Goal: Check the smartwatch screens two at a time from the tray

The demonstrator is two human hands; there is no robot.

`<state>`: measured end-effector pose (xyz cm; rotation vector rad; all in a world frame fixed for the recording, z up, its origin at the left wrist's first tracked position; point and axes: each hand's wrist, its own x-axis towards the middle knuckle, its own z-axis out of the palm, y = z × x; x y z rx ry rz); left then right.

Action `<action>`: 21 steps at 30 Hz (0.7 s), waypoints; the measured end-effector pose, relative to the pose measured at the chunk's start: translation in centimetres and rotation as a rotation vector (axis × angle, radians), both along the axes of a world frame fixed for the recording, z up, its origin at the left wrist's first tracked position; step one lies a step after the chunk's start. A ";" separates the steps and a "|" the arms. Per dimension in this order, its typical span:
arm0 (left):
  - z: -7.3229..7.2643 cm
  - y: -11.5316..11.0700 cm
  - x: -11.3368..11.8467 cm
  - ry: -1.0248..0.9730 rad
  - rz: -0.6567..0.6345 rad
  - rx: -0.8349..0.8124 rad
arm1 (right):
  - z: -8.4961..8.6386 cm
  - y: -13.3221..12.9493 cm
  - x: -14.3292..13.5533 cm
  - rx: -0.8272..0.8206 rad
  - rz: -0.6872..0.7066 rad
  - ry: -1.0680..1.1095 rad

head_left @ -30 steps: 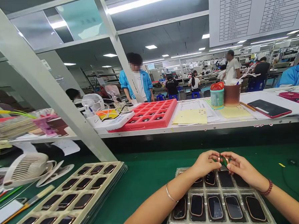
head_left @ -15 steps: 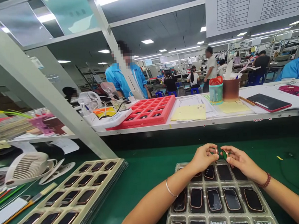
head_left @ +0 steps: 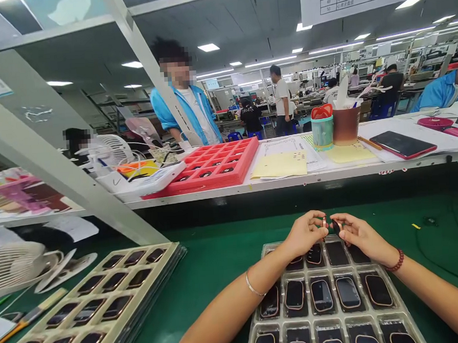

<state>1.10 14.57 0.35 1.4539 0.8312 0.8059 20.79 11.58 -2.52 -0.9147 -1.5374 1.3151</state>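
My left hand point(head_left: 304, 233) pinches a small watch case point(head_left: 324, 223) with a copper-coloured edge, held nearly edge-on. Close to it on the right, my right hand point(head_left: 361, 234) grips another watch case point(head_left: 336, 227) between thumb and fingers, its dark face tilted. A narrow gap separates the two. Both hands are above the far edge of a clear plastic tray point(head_left: 307, 270), whose compartments hold several dark-faced watch cases with copper rims. One far compartment shows only a dark bottom point(head_left: 336, 253).
A beige tray stack point(head_left: 131, 294) with watch cases stands left, beside a brush point(head_left: 40, 309) and white fan point(head_left: 19, 264). On the shelf sit a red tray point(head_left: 213, 164), cups point(head_left: 322, 131) and a tablet point(head_left: 403, 144). A slanted post point(head_left: 100, 198) rises left; people are beyond.
The view has shifted, so the benches and trays sit further left. The watch case in my right hand has turned, its green-looking face now dark. Both hands keep their grip.
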 end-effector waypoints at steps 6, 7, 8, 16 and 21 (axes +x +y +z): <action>-0.2 0.0 0.0 0.018 -0.024 0.020 | 0.0 -0.1 0.0 0.007 0.002 -0.023; -0.3 0.0 0.0 0.014 -0.027 0.018 | 0.0 -0.1 0.0 0.007 0.001 -0.023; -0.3 0.1 0.0 0.012 -0.029 0.017 | 0.1 -0.1 0.0 0.007 0.000 -0.021; -0.1 0.1 0.0 -0.049 -0.047 -0.062 | 0.1 0.0 0.0 -0.012 -0.027 0.033; 0.0 0.3 0.0 -0.019 -0.006 -0.046 | 0.5 0.0 -0.2 -0.077 -0.081 0.075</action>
